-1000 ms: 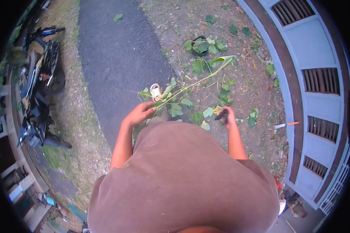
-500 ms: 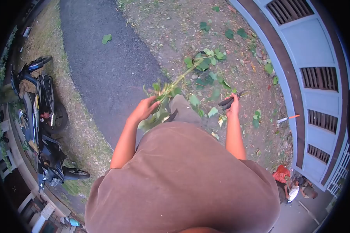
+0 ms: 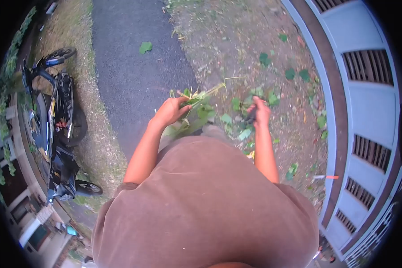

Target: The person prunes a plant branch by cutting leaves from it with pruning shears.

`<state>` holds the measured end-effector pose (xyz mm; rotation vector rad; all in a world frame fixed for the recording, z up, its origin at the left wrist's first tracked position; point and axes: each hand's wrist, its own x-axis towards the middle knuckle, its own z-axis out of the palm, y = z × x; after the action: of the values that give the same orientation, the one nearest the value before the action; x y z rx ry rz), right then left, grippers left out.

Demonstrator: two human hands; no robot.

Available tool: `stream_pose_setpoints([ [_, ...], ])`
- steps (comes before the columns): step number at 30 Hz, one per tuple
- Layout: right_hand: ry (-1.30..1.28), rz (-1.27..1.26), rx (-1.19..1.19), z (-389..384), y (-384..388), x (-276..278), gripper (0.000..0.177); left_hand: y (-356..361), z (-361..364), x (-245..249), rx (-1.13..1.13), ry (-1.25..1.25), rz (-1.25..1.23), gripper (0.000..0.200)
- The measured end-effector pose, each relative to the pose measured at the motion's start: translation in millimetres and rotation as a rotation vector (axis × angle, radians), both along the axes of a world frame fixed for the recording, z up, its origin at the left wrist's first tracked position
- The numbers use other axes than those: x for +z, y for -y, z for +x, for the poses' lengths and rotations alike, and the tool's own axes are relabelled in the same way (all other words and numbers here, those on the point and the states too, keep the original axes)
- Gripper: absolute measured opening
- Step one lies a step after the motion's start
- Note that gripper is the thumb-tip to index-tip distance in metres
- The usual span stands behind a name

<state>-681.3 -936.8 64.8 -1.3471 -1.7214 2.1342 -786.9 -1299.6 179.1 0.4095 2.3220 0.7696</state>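
Observation:
My left hand (image 3: pixel 170 110) is closed round the leafy green stems (image 3: pixel 205 94), which point away to the upper right, with leaves hanging below toward my legs. To the right, my right hand (image 3: pixel 260 111) is wrapped round a dark-handled cutting tool (image 3: pixel 251 117); motion blurs its blades. A gap separates this tool from the stems. Loose green leaves (image 3: pixel 244 134) lie on the ground between and beyond my hands.
A paved path (image 3: pixel 143 71) runs ahead on the left, one leaf on it. Motorcycles (image 3: pixel 60 120) stand on the far left. A light blue wall (image 3: pixel 366 111) with vents curves along the right. An orange-handled object (image 3: pixel 332 177) lies beside it.
The stems have swung and the top leaves seen at their tip no longer show there. My right hand has moved slightly left and turned with the tool. The whole view has shifted.

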Motion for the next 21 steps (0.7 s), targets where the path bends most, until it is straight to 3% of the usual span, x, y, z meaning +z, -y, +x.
stream_pose_setpoints([
  [2, -0.143, -0.229, -0.432, -30, -51, -33, 0.026, 20, -34, -23, 0.146, -0.033, 0.15, 0.036],
  [5, -0.154, -0.082, -0.448, -65, -51, -34, 0.025, 39, -89, -35, 0.262, -0.065, 0.11, 0.034],
  [7, 0.216, 0.186, 0.377, -87, -21, -15, 0.027, 43, -133, -51, 0.251, -0.103, 0.214, 0.037],
  [9, 0.351, 0.376, 0.931, -129, 31, -7, 0.044, 43, -180, -56, 0.206, -0.054, 0.288, 0.039],
  [10, 0.276, 0.504, 0.982, -155, 70, 13, 0.054, 44, -204, -55, 0.089, -0.016, 0.294, 0.041],
  [11, 0.282, 0.429, 1.001, -187, 99, 27, 0.079, 47, -229, -54, -0.019, 0.015, 0.298, 0.043],
  [12, 0.19, 0.317, 0.888, -209, 115, -2, 0.074, 51, -245, -68, -0.148, -0.068, 0.339, 0.042],
  [15, 0.11, 0.272, 0.799, -313, 168, 61, 0.063, 68, -304, -64, -0.231, -0.075, 0.307, 0.043],
  [17, 0.165, 0.488, 0.799, -357, 178, 88, 0.046, 79, -346, -33, -0.056, 0.387, 0.266, 0.047],
  [18, 0.18, 0.483, 0.779, -369, 176, 94, 0.046, 85, -362, -49, -0.081, 0.577, 0.366, 0.052],
  [20, 0.014, 0.288, 0.468, -401, 168, 105, 0.035, 102, -390, -70, -0.094, 0.643, 0.456, 0.057],
  [21, 0.008, 0.292, 0.456, -415, 161, 113, 0.035, 110, -400, -95, -0.042, 0.573, 0.571, 0.056],
])
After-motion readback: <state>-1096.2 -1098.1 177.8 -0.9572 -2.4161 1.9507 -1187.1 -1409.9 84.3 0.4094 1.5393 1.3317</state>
